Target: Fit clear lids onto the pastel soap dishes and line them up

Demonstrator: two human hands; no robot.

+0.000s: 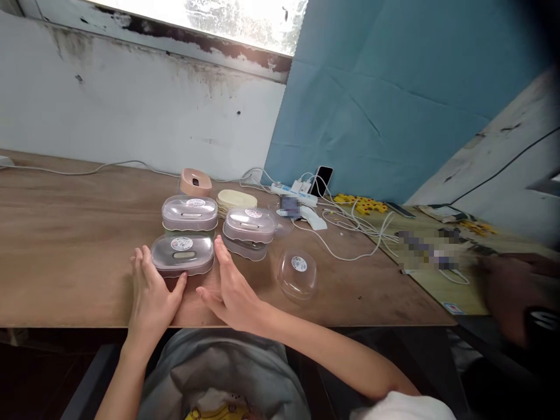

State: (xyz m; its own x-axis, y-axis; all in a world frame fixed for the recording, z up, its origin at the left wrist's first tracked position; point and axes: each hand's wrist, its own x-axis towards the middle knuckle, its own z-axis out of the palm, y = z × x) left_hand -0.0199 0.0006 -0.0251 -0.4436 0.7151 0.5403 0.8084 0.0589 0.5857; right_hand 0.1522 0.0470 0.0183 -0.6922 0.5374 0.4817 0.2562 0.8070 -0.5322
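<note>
In the head view, an oval plastic box (184,263) with a clear lid and a round sticker lies near the table's front edge. My left hand (153,289) grips its left end, fingers along the side and thumb at the front. Beside the right end, my right hand (236,289) is held flat with its fingers stretched out; I cannot tell whether it touches the box. Just behind is a stacked lidded box (189,216) with green beneath it. To the right stand two more stacked lidded boxes (250,227). A loose clear lid (297,274) rests right of my right hand.
Behind the boxes are a peach-coloured container (195,182) and a stack of cream oval pieces (237,200). A power strip (295,192), a phone (322,181) and tangled white cables (350,224) lie at the back right. Another person's blurred arm (507,291) is at far right.
</note>
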